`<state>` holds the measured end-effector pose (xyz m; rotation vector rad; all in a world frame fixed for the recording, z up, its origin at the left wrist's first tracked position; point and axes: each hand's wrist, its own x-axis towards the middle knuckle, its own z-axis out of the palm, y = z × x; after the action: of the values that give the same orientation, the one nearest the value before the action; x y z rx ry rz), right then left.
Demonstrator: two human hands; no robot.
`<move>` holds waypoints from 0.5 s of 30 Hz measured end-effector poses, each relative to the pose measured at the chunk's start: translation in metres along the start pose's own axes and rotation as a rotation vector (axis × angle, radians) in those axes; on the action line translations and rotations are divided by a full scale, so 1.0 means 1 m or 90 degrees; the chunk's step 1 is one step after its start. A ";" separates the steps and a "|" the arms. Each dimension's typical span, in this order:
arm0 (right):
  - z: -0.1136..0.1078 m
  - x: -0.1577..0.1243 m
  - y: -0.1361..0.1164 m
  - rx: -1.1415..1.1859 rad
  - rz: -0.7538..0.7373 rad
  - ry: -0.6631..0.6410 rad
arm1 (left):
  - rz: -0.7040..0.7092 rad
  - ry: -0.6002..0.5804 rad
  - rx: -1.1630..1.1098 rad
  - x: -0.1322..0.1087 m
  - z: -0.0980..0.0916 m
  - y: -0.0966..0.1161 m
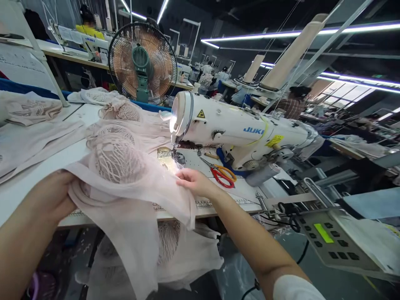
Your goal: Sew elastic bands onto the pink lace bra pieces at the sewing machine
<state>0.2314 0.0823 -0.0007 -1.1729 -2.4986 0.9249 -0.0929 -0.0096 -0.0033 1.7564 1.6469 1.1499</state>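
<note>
A pale pink garment with lace cups point(117, 160) is stretched between my hands and drapes over the table's front edge. My left hand point(58, 193) is closed on its left end. At its right side, my right hand point(190, 181) pinches the fabric just in front of the needle area of a white sewing machine point(225, 121). The cloth lies to the left of the needle, and whether any of it is under the presser foot cannot be made out. More of the pale fabric hangs below the edge.
Red-handled scissors point(222, 177) and orange-handled ones point(229, 171) lie under the machine arm, near a grey thread cone point(264, 174). Other garments point(34, 108) cover the left of the table. A fan point(142, 62) stands behind; a control panel point(328, 237) is at right.
</note>
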 end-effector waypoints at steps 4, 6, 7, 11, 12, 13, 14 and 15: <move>0.006 0.041 -0.007 -0.151 0.018 0.088 | -0.157 0.120 -0.185 0.050 -0.029 -0.043; 0.011 0.053 -0.008 -0.207 0.021 0.121 | -0.246 0.247 -0.222 0.067 -0.040 -0.052; 0.013 0.057 -0.009 -0.229 0.019 0.134 | -0.281 0.317 -0.220 0.073 -0.043 -0.051; 0.020 0.059 -0.005 -0.315 0.011 0.178 | -0.245 0.514 -0.048 0.074 -0.032 -0.017; 0.022 0.056 -0.003 -0.334 0.009 0.177 | -0.176 0.520 0.044 0.070 -0.022 -0.003; 0.023 0.053 -0.002 -0.351 0.007 0.169 | -0.092 0.491 0.126 0.066 -0.009 0.010; 0.025 0.048 -0.001 -0.363 0.002 0.157 | 0.024 0.399 0.185 0.062 0.007 0.022; 0.027 0.044 0.000 -0.371 -0.003 0.143 | 0.149 0.278 0.217 0.060 0.025 0.033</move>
<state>0.1909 0.1035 -0.0242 -1.3284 -2.6475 0.0344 -0.0583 0.0479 0.0252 2.0599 2.0270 1.5166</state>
